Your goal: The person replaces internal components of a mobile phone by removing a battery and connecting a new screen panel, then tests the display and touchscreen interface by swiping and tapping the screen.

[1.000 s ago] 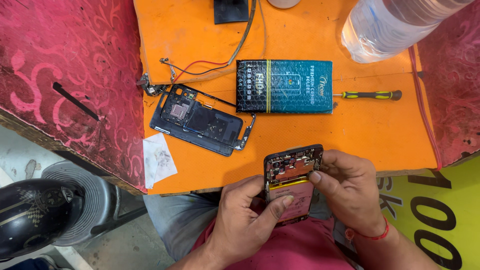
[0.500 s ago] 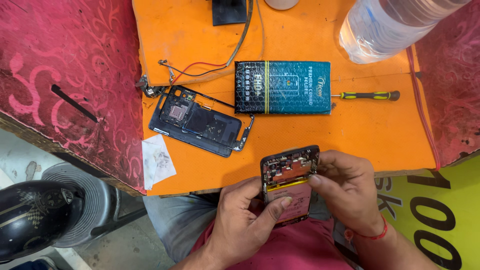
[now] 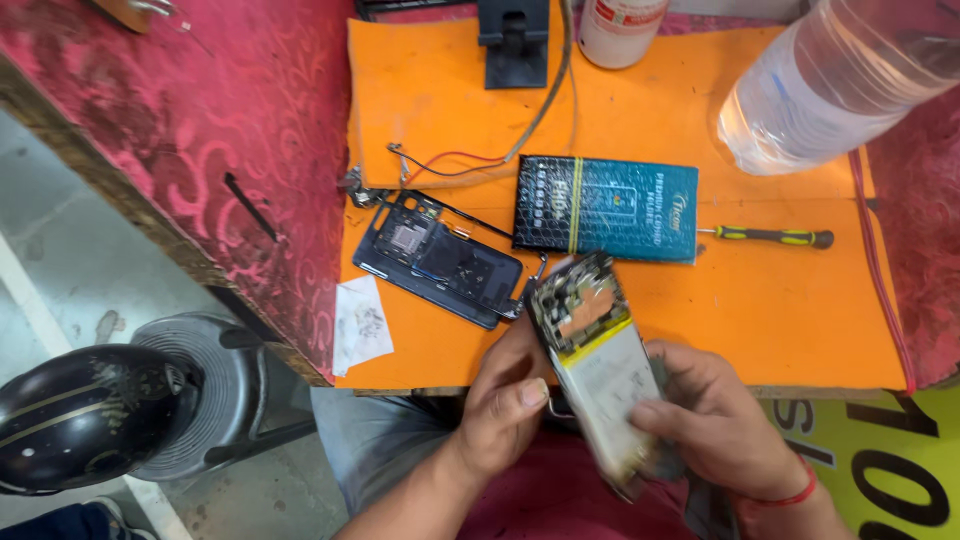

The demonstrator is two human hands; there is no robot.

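- Hands meet just below the near edge of the orange mat (image 3: pixel 780 330) that covers the worktop (image 3: pixel 200 120), itself draped in a red patterned cloth.
- Between them sits an opened smartphone with its back off (image 3: pixel 600 360), silver battery and yellow strip showing, its top end tilted up over the mat's edge.
- Left hand (image 3: pixel 505 400) cups the phone's left side, thumb pressed on the edge, fingers curled behind it.
- Right hand (image 3: pixel 715 420) closes round the phone's lower right, fingertips (image 3: pixel 645 412) lying on the battery; a red thread circles that wrist.
- On the mat just beyond lies a dark removed phone back frame (image 3: pixel 440 258), angled, and beside it a teal rectangular box with a gold band (image 3: pixel 608 207).
- Right of the box rests a small screwdriver with a yellow and black handle (image 3: pixel 775 237).
- Clear plastic water bottle (image 3: pixel 830 85) lies at the far right corner.
- Red and black thin wires (image 3: pixel 450 165) trail across the mat above the frame.
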